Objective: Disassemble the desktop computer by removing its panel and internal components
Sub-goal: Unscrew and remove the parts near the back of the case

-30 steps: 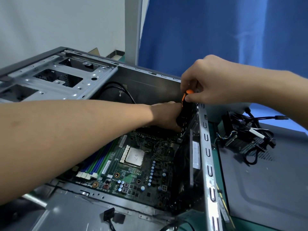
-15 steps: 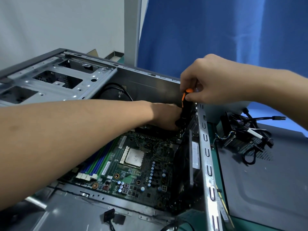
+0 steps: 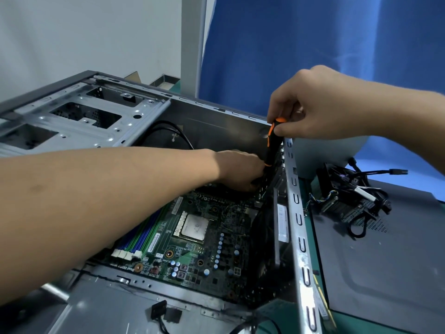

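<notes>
Now the open computer case (image 3: 216, 126) is lying on a green tabletop (image 3: 284, 315), a blue curtain (image 3: 313, 44) hanging behind. Fingers of the right hand (image 3: 320, 104) are gripping a screwdriver (image 3: 273, 145); the left hand (image 3: 240, 169) is reaching inside, fingers hiding, so I cannot tell.

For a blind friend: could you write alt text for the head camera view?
A person's right hand grips an orange-and-black screwdriver pointing down into an open computer case, while the left hand reaches in beside its lower end. The green motherboard lies below; a dark panel bearing loose cables lies to the right.
</notes>
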